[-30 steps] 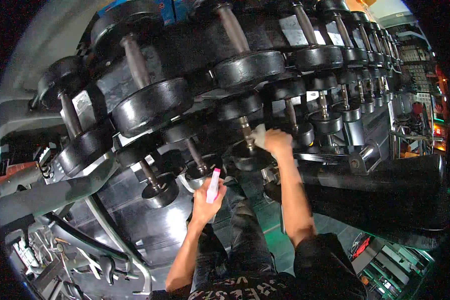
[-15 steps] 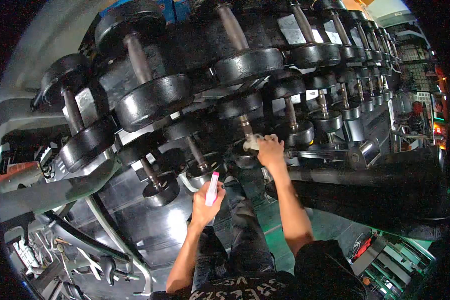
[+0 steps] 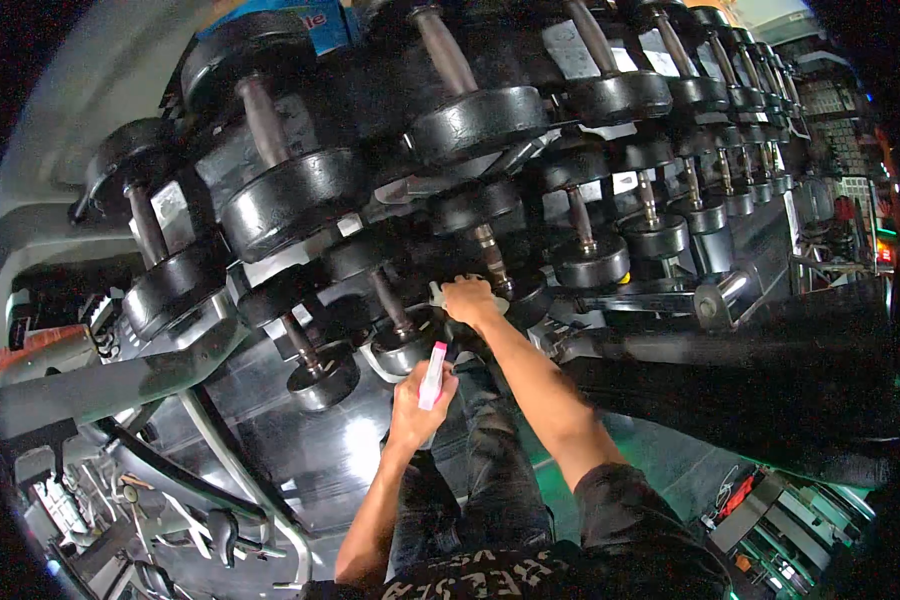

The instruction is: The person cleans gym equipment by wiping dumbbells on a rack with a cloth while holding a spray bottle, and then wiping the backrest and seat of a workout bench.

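Closed round a white bottle with a pink top [image 3: 433,376], my left hand [image 3: 411,408] is low in the middle of the view, below the lower row of dumbbells. My right hand [image 3: 470,302] presses a pale cloth [image 3: 437,294] at the left side of a lower-row dumbbell [image 3: 491,250], its fingers bent over the cloth. Part of the cloth also shows at the right of the hand. The dumbbell's lower head is partly hidden behind that hand. Another lower-row dumbbell [image 3: 389,300] lies just left of the hand.
An upper row of larger dumbbells [image 3: 480,122] runs across the rack. A blue box [image 3: 327,27] stands behind it at the top. A grey machine frame [image 3: 120,375] is at the left, a black padded bench [image 3: 730,380] at the right. My legs [image 3: 490,450] are below.
My right hand has moved left with the cloth, from the right side of the dumbbell across to its left. My left hand stays nearly in place with the bottle. The view has shifted slightly.
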`<state>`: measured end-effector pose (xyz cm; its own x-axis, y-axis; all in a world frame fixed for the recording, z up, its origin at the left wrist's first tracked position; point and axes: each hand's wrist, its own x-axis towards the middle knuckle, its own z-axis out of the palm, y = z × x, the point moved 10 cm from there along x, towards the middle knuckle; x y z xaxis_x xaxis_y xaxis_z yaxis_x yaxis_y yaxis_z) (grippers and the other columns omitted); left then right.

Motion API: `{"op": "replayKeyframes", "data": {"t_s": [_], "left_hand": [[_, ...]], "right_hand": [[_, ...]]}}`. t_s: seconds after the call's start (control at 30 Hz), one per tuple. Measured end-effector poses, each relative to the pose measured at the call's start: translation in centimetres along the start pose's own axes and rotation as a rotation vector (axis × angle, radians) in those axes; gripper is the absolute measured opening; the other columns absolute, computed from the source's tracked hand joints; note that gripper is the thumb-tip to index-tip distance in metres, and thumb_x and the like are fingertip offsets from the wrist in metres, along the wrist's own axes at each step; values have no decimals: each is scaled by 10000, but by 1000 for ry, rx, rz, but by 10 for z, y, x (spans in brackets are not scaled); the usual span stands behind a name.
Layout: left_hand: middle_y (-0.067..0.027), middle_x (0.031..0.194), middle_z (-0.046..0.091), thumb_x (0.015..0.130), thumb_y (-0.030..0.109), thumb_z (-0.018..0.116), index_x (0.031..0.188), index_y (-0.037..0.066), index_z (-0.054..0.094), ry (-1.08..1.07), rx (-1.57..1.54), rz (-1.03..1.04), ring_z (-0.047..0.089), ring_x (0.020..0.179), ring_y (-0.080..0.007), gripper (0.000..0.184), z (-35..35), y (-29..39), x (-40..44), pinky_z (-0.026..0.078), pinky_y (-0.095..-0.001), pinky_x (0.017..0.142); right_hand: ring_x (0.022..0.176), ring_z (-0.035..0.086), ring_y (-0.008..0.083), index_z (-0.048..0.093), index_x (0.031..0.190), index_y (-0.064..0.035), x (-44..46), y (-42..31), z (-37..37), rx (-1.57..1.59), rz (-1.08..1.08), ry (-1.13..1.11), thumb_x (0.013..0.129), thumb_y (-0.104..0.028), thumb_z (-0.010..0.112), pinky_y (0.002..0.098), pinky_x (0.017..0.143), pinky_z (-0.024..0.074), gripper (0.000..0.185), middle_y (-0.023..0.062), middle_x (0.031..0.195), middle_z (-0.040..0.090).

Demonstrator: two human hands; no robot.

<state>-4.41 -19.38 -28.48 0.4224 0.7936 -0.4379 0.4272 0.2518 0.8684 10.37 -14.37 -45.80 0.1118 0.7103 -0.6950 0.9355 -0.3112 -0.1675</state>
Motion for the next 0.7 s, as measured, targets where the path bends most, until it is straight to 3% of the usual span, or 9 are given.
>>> {"op": "replayKeyframes", "data": {"t_s": [0.07,0.17,0.23,0.27,0.33,0.47,0.6,0.63,0.7], "left_hand": [[-18,663,590,848,111,657,992,48,614,33,-39,31,546,538,-73,164,2,-4,0,456,-257,505],[-17,682,597,847,109,658,993,45,617,55,-59,85,549,537,-76,164,7,-4,0,456,-258,503],[-56,712,623,828,88,666,969,31,623,46,-81,35,595,601,-120,158,6,7,0,483,-280,572],[-95,742,649,809,67,674,946,17,629,23,-94,-6,641,665,-165,152,8,9,1,510,-303,640],[-87,741,648,809,76,678,945,15,629,30,-107,-2,636,665,-156,157,10,10,3,508,-298,639],[-31,746,622,821,102,684,952,26,626,21,-83,50,600,657,-108,162,24,16,0,499,-286,616],[-115,809,670,815,134,683,955,15,634,-80,-28,9,655,736,-178,190,61,10,-1,512,-308,686],[-115,809,670,815,134,683,955,15,634,-81,-27,8,655,736,-178,190,68,12,-1,512,-308,686],[-213,761,631,809,145,670,937,33,609,-105,-17,38,652,750,-385,181,83,20,1,513,-416,649]], "right_hand": [[1044,620,307,667,1032,-140,-22,-2,-23,1,-170,170,838,-205,550,458,838,504,236,105,1121,636],[1023,627,286,640,1079,-165,-59,43,-54,42,13,151,850,-199,515,519,885,475,263,100,1106,643],[991,636,291,591,1125,-98,-93,79,-90,2,166,388,857,-195,494,600,935,408,300,110,1042,657],[953,643,298,570,1121,-72,-101,96,-99,-28,225,448,870,-172,464,597,923,415,291,118,1012,655],[924,652,326,564,1066,-82,-105,145,-102,29,468,390,846,-190,540,506,795,504,247,124,974,653],[975,613,385,523,1175,-15,-130,180,-115,292,451,625,854,-119,553,449,832,493,339,211,1017,629],[1102,560,421,431,1323,32,-148,220,-69,721,304,1050,896,-126,540,427,892,466,468,298,1193,563],[1229,488,388,386,1365,57,-159,221,-57,877,449,937,924,-166,533,401,997,400,515,297,1340,464],[1263,454,379,384,1361,74,-180,220,-38,952,590,953,928,-169,530,396,1031,361,518,287,1368,442]]}}
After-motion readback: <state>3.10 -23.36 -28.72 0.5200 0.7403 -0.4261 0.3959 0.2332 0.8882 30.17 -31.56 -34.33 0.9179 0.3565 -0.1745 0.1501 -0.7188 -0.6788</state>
